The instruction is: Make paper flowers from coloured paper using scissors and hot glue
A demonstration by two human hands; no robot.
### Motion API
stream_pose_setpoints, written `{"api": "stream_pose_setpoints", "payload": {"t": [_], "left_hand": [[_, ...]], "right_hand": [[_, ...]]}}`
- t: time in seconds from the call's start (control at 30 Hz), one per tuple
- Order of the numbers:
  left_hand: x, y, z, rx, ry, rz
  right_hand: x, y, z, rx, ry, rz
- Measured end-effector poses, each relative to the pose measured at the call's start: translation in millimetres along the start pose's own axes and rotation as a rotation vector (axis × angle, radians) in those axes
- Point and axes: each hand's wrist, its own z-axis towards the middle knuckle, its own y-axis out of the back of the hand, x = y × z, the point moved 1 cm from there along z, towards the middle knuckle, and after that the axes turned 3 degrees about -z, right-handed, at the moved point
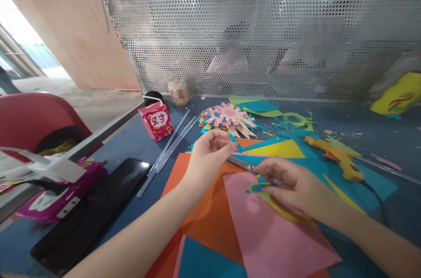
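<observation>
My left hand is in a pinch, with a small strip of blue paper between thumb and fingertips. My right hand closes its fingers on a small blue and green cut-paper piece with a notched edge. Scissors with yellow handles are under the right hand, blades pointing towards the left hand; whether it also grips them I cannot tell. Below both hands lie a pink sheet and an orange sheet. Just beyond, fringed paper flowers are stacked.
A yellow glue gun rests at right with its cord. On the left are a red drink box, clear sticks, a black phone and a purple power strip. A perforated metal panel borders the table's back.
</observation>
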Motion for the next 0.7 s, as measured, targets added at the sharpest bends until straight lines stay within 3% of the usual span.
{"api": "stream_pose_setpoints", "payload": {"t": [0.13, 0.4, 0.57, 0.7], "left_hand": [[-1.5, -4.4, -5.2, -0.005, -0.039, -0.012], [-1.8, -15.7, -23.0, 0.014, -0.034, -0.064], [-6.8, -18.2, -40.4, 0.038, -0.278, -0.049], [-11.3, -19.2, -53.0, 0.16, -0.503, -0.001]], "right_hand": [[7.1, 9.0, -3.2, -0.074, 0.112, 0.05], [6.4, 17.9, -4.1, -0.168, 0.129, 0.155], [20.6, 16.0, -14.8, -0.157, 0.345, 0.168], [26.9, 16.0, -23.4, -0.111, 0.389, 0.173]]}}
